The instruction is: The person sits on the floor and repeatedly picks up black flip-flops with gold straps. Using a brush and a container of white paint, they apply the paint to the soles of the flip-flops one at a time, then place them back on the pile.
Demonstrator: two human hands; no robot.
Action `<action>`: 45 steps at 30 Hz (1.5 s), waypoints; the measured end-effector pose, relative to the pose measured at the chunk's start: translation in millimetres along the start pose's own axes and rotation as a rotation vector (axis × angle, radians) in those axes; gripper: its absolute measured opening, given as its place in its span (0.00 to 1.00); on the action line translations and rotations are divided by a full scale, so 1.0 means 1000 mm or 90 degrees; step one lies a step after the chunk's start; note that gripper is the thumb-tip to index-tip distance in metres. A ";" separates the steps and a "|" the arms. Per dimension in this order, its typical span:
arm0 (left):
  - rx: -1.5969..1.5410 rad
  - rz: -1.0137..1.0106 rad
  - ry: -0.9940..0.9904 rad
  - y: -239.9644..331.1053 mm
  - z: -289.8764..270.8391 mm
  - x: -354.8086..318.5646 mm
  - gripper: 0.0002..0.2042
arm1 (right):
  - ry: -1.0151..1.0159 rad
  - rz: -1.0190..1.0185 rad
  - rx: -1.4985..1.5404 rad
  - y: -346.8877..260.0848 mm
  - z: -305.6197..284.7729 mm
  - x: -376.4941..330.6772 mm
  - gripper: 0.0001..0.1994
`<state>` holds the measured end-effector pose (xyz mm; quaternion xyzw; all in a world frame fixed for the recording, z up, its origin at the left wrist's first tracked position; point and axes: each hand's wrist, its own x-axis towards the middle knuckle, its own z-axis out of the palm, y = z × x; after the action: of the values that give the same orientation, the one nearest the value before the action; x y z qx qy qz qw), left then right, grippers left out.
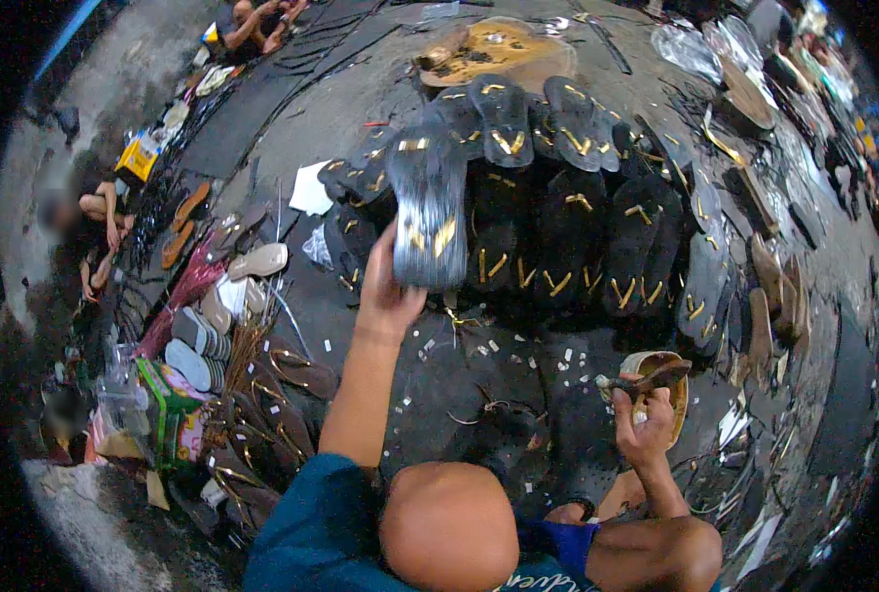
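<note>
My left hand [388, 296] grips the near end of a black sandal sole [428, 197] with gold strap ends on its face; motion smears it. The sole is raised over the near left part of a spread of similar black soles [570, 222], laid out in rows with gold strap ends showing. At the lower right, my right hand [647, 424] is closed around a short, dark brown tool [664, 377], whose exact kind I cannot make out. Just behind and beside that hand stands a round, pale-rimmed bowl [680, 429].
Finished-looking brown sandals [296, 373] and a green box [163, 405] lie at my left. Grey striped slippers [195, 365] sit near them. A yellow-stained board [499, 49] lies at the back. Other people [104, 217] sit at the left and far left. White scraps dot the floor.
</note>
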<state>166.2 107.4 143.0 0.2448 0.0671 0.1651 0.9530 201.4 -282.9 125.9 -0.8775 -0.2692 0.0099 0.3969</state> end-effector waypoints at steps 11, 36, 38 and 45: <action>-0.070 0.125 0.332 0.023 -0.032 0.114 0.12 | 0.004 -0.001 -0.002 -0.007 0.009 0.008 0.08; 1.199 0.216 0.326 -0.050 -0.075 -0.241 0.18 | 0.174 0.134 -0.265 0.130 -0.038 -0.035 0.11; 1.215 0.178 0.169 -0.068 -0.048 -0.225 0.18 | 0.178 0.164 -0.238 0.127 -0.024 -0.032 0.11; 1.257 -0.028 -0.112 -0.138 -0.055 -0.172 0.23 | -0.157 0.333 -0.349 0.089 -0.062 -0.058 0.14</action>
<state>32.7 -41.9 35.3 0.9392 0.1080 -0.0012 0.3259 207.2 -402.0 94.1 -0.9821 -0.0750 0.1437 0.0964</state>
